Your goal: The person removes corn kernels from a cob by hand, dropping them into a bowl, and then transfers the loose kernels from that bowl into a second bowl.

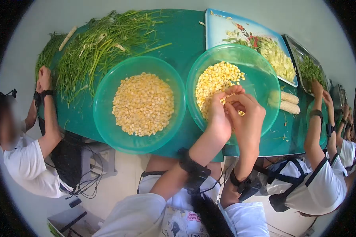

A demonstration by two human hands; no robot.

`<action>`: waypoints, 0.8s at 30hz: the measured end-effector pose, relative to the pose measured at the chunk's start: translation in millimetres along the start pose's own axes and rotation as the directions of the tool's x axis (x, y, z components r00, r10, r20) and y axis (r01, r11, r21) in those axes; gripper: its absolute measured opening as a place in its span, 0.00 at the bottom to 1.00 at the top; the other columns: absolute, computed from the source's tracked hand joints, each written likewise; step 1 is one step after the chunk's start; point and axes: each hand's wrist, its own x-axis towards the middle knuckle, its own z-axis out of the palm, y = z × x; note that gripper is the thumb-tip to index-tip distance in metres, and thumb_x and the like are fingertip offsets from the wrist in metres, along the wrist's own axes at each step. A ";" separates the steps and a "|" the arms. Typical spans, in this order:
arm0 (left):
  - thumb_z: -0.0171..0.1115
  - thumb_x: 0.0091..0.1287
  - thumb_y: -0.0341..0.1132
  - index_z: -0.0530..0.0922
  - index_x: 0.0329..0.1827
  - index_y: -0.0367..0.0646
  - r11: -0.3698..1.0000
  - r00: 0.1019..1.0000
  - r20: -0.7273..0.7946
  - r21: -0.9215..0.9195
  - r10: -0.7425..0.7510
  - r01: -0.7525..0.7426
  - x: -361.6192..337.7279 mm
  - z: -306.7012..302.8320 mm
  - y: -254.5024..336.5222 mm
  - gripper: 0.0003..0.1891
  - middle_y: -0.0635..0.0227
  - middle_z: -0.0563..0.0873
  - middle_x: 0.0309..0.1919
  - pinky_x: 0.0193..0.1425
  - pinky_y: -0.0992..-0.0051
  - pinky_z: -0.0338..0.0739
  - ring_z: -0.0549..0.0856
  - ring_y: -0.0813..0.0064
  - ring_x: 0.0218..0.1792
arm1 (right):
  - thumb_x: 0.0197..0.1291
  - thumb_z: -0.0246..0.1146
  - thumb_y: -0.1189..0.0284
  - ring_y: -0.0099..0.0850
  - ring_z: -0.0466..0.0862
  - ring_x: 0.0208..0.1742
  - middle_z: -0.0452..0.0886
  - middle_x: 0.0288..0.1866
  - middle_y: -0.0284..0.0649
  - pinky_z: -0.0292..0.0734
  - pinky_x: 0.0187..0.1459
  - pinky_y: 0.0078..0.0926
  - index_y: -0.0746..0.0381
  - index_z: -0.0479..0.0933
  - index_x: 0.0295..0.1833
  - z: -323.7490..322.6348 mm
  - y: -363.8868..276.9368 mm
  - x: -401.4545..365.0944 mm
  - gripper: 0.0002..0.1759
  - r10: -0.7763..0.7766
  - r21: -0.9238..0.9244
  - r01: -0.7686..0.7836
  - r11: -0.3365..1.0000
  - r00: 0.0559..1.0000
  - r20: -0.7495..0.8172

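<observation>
Both of my hands are together over the right green bowl (pixel 268 79), which holds loose yellow corn kernels (pixel 213 81). My left hand (pixel 219 114) is cupped with its palm turned up and has some kernels in it. Right against it, my right hand (pixel 247 114) has its fingers bent in a pinch at the kernels. A few kernels show between the two hands. Beside them, the left green bowl (pixel 103 118) holds a broad heap of paler kernels (pixel 143 104).
Green herbs (pixel 103 47) lie at the table's (pixel 182 35) back left. A tray (pixel 219 31) with chopped vegetables stands behind the right bowl, with corn cobs (pixel 289 102) beside it. A metal tray (pixel 300 49) holds greens. Co-workers sit at left (pixel 31 158) and right (pixel 324 185).
</observation>
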 end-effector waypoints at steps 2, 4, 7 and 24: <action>0.41 0.68 0.37 0.76 0.50 0.40 1.000 1.000 -0.018 0.010 0.001 -0.001 1.2 0.4 -0.2 0.17 0.63 0.80 0.50 0.62 0.71 0.70 0.77 0.71 0.56 | 0.43 0.66 0.84 0.31 0.83 0.30 0.80 0.32 0.45 0.76 0.33 0.24 0.68 0.79 0.35 -1.5 2.3 -1.6 0.09 0.032 0.041 -0.032 0.999 0.999 -0.001; 0.42 0.68 0.36 0.76 0.49 0.39 0.999 0.999 -0.031 0.042 -0.014 0.015 3.6 -0.9 -1.9 0.16 0.63 0.80 0.51 0.62 0.70 0.70 0.77 0.71 0.56 | 0.42 0.67 0.84 0.34 0.84 0.32 0.81 0.33 0.46 0.77 0.34 0.25 0.68 0.80 0.35 -3.6 3.9 -3.1 0.10 0.044 0.041 -0.045 0.998 0.999 0.003; 0.41 0.68 0.37 0.76 0.49 0.38 1.000 0.995 -0.096 0.019 0.000 0.002 3.5 3.3 -7.5 0.17 0.62 0.80 0.52 0.63 0.70 0.70 0.77 0.70 0.56 | 0.42 0.67 0.82 0.44 0.82 0.33 0.80 0.35 0.50 0.77 0.38 0.33 0.67 0.80 0.36 -7.7 -5.6 -1.7 0.11 -0.001 0.016 0.001 1.000 1.000 0.007; 0.39 0.69 0.34 0.71 0.51 0.37 0.999 1.000 -0.007 0.016 0.030 -0.030 11.4 -0.3 -5.5 0.15 0.60 0.79 0.52 0.62 0.64 0.71 0.76 0.66 0.58 | 0.49 0.66 0.82 0.22 0.80 0.29 0.82 0.32 0.40 0.79 0.35 0.20 0.68 0.82 0.36 -22.9 9.2 -2.5 0.07 0.138 0.323 -0.086 0.943 0.980 -0.143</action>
